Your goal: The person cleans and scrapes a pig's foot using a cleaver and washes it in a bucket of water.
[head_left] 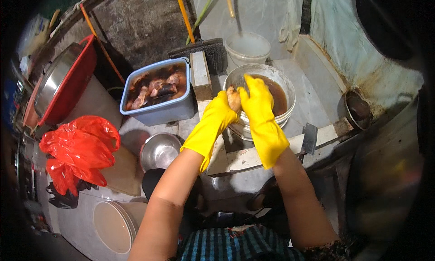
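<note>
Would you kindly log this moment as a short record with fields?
left hand: yellow rubber-gloved left hand, gripping a pale brown piece of meat
right hand: yellow rubber-gloved right hand, fingers against the same piece
below the hands: round white plastic bucket of brown liquid
to the left: blue rectangular plastic tub of meat pieces, crumpled red plastic bag
nearby: cleaver lying flat

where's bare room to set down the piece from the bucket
Bare concrete right of the white bucket, before the cleaver, and the block's near edge. Crowded left: blue tub, steel bowl, red bags. Both hands hold the piece.
</note>
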`<state>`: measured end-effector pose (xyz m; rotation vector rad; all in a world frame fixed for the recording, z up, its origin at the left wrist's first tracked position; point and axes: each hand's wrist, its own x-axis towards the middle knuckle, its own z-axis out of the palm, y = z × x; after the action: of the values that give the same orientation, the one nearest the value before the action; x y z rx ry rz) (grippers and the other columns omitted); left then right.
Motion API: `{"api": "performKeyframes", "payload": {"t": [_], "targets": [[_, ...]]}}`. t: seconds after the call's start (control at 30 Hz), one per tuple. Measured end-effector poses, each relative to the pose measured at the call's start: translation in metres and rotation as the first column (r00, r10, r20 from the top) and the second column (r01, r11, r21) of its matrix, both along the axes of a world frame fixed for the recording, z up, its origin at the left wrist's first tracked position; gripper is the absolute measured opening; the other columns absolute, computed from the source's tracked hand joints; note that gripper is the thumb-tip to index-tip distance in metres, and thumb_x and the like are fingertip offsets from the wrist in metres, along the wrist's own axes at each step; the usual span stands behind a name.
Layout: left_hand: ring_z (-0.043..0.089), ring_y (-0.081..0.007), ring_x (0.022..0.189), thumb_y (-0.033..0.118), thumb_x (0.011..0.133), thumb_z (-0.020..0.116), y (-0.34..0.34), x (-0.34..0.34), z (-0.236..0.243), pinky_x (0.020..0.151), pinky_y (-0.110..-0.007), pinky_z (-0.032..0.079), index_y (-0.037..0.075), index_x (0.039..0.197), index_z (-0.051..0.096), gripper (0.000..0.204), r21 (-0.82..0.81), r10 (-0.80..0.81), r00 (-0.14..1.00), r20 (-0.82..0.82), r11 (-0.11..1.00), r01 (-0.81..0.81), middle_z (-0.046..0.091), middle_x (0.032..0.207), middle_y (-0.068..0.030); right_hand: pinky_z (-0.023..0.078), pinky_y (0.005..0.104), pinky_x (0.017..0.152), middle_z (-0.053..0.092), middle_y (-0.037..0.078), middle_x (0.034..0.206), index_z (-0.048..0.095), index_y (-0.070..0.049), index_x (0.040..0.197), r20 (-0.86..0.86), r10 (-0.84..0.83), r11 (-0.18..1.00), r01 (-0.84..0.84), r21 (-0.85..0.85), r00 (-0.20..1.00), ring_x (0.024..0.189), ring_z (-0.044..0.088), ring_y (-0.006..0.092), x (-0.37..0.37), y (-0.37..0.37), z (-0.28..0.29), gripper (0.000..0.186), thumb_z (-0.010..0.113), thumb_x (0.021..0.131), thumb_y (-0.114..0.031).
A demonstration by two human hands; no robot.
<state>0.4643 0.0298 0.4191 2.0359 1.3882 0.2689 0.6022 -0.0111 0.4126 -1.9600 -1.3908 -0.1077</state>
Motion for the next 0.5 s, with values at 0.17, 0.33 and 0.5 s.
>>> {"api": "performKeyframes", "payload": {"t": [0.17,0.33,0.5], "targets": [[0.063,-0.045,0.122,0.026,0.075,0.078,0.007,0.003,0.002,0.102,-0.048,0.051,0.001,0.134,0.053,0.069,0.026,0.031,0.994,-0.102,0.999,-0.029,0.065,0.129,-0.0298,0.051,0.0457,0.099,0.07,0.019,0.121,0.069,-0.007,0.126,0.082,-0.054,0.991,0.064,-0.116,0.995,0.113,0.065,0.0403,-0.008,0.02,0.025,0.043,0.074,0.085,-0.022],[0.062,-0.046,0.121,0.044,0.089,0.064,0.005,0.005,-0.008,0.102,-0.051,0.05,0.002,0.136,0.053,0.064,0.117,0.059,0.998,-0.03,0.992,-0.055,0.065,0.128,-0.03,0.05,0.0449,0.102,0.067,0.019,0.128,0.068,-0.008,0.128,0.024,0.171,0.979,-0.173,0.112,0.985,0.118,0.064,0.0397,-0.017,-0.023,-0.013,0.043,0.072,0.087,-0.022],[0.062,-0.0463,0.121,0.05,0.105,0.04,-0.01,0.008,0.015,0.104,-0.052,0.049,0.006,0.137,0.057,0.057,0.108,0.092,0.986,-0.139,0.991,-0.077,0.065,0.13,-0.0267,0.052,0.0468,0.1,0.069,0.019,0.125,0.07,-0.01,0.125,0.004,0.053,0.958,-0.05,-0.282,0.999,0.115,0.065,0.04,-0.016,0.001,0.047,0.044,0.072,0.086,-0.028]]}}
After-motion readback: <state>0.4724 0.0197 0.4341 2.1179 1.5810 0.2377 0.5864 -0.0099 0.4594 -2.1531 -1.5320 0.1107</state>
